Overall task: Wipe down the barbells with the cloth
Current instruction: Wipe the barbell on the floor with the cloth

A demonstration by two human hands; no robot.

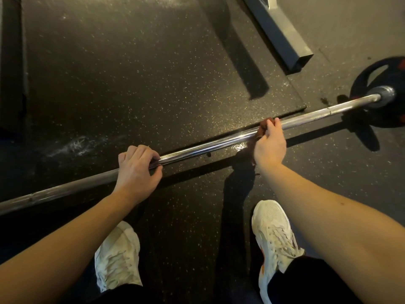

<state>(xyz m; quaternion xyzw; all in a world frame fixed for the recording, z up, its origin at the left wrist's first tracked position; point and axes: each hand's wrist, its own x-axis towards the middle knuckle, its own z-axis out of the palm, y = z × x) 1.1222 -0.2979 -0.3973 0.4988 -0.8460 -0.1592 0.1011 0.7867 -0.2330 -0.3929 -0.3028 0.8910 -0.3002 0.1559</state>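
Chrome bar [208, 147] runs across the speckled floor [131, 84], a black plate [392, 77] on its right end. The left hand [137, 170] curls its fingers [144, 151] round the bar; the right hand [269, 145] clasps a reddish-brown cloth [264, 125] against it, nearer the plate.

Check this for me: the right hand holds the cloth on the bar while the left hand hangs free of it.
Wrong on the left hand: it grips the bar, it does not hang free. The right hand does hold the cloth on the bar. The head view shows it.
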